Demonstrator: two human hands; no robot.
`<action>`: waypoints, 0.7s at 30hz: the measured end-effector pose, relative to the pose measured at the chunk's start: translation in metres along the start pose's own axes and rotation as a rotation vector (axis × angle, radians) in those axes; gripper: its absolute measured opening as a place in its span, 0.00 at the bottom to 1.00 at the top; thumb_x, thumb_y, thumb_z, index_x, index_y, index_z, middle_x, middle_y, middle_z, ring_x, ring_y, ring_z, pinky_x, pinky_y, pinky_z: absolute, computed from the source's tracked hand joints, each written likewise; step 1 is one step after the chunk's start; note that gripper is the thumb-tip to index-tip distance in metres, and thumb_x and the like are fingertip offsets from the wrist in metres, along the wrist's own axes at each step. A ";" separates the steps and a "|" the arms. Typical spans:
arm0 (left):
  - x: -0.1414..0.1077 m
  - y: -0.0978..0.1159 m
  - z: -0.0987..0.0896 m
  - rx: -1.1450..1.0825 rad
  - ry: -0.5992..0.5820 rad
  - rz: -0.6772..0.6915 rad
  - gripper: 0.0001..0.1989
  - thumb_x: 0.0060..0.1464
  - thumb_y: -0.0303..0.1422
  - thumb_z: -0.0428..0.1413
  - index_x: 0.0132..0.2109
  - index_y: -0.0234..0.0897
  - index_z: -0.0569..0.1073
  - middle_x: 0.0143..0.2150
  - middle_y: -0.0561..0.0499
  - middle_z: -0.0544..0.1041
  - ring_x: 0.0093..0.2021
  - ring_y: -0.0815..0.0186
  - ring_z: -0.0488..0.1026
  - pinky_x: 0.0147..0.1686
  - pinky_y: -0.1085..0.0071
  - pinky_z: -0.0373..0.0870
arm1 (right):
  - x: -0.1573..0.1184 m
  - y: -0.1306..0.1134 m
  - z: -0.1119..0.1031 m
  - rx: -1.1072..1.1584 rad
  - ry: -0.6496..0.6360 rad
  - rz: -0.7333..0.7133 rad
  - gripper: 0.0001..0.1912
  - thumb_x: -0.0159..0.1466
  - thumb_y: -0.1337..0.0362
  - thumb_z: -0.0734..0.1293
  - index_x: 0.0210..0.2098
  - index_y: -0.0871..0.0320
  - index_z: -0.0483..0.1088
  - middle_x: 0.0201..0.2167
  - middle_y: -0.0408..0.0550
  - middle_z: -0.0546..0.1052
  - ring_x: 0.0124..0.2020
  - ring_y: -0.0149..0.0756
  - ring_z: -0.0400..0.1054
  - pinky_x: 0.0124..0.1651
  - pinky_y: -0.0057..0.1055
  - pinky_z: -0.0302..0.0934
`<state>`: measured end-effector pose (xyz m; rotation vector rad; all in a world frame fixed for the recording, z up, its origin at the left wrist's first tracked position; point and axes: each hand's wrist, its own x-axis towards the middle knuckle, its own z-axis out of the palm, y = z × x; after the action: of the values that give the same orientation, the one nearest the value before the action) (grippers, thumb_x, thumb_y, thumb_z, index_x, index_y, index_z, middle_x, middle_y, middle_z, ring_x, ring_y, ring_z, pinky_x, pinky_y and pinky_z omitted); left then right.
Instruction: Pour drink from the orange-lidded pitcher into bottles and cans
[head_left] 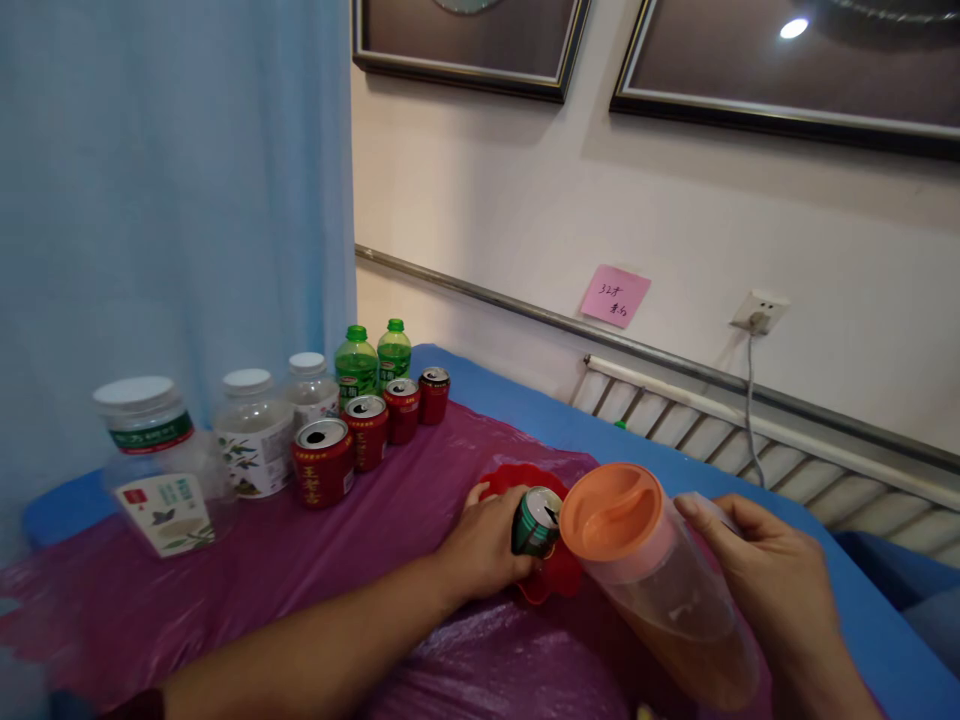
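Observation:
My left hand [484, 545] is wrapped round a small green can [536, 522] with an opened top. The can is over a red scalloped dish [559, 575]. My right hand [776, 565] grips a clear plastic pitcher [679, 620] by its handle. The pitcher has an orange lid [611, 512] and brownish liquid inside. It tilts to the left, its lid close beside the can's top. Whether the lid and can touch, and whether any liquid flows between them, I cannot tell.
Several red cans [324, 465] stand at the left, beside white-capped clear jars [255, 440] and two green bottles [356, 365]. Purple plastic sheeting [420, 480] covers much of the blue table [510, 400]. Behind are a radiator [697, 420] and a plugged-in socket [760, 312].

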<state>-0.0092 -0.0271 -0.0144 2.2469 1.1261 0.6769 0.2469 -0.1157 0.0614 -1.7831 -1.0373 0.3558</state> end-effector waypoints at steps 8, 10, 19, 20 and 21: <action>0.000 0.000 0.000 -0.012 -0.008 -0.007 0.33 0.42 0.34 0.65 0.57 0.51 0.67 0.56 0.53 0.77 0.58 0.50 0.72 0.69 0.44 0.42 | 0.002 0.006 -0.002 -0.015 -0.001 -0.010 0.25 0.50 0.40 0.72 0.23 0.57 0.73 0.19 0.40 0.69 0.25 0.33 0.60 0.23 0.25 0.54; 0.000 0.000 0.000 -0.016 -0.011 -0.006 0.34 0.42 0.33 0.65 0.58 0.51 0.67 0.57 0.53 0.77 0.58 0.51 0.72 0.69 0.44 0.41 | 0.002 0.006 -0.002 -0.015 -0.002 -0.006 0.25 0.50 0.39 0.72 0.22 0.57 0.73 0.18 0.40 0.68 0.24 0.32 0.60 0.23 0.24 0.54; 0.000 0.001 -0.001 0.022 -0.025 -0.021 0.34 0.42 0.35 0.65 0.58 0.50 0.67 0.56 0.53 0.77 0.57 0.50 0.73 0.69 0.46 0.43 | 0.000 0.001 -0.002 -0.006 0.009 0.011 0.25 0.49 0.40 0.73 0.22 0.57 0.73 0.18 0.40 0.68 0.24 0.33 0.60 0.22 0.24 0.54; 0.000 0.001 -0.001 0.025 -0.026 -0.022 0.34 0.42 0.35 0.65 0.58 0.49 0.67 0.56 0.52 0.77 0.57 0.50 0.73 0.69 0.46 0.44 | 0.000 0.000 -0.002 -0.004 0.009 0.009 0.25 0.49 0.40 0.73 0.22 0.57 0.72 0.17 0.40 0.68 0.23 0.32 0.60 0.22 0.24 0.54; 0.000 0.001 -0.001 0.027 -0.026 -0.021 0.34 0.42 0.35 0.65 0.58 0.49 0.67 0.56 0.52 0.77 0.57 0.50 0.73 0.69 0.46 0.44 | 0.000 0.000 -0.002 -0.002 0.010 0.010 0.25 0.49 0.40 0.73 0.21 0.57 0.72 0.17 0.40 0.67 0.23 0.32 0.60 0.21 0.24 0.53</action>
<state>-0.0096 -0.0270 -0.0132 2.2571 1.1513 0.6258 0.2478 -0.1169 0.0621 -1.7906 -1.0228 0.3515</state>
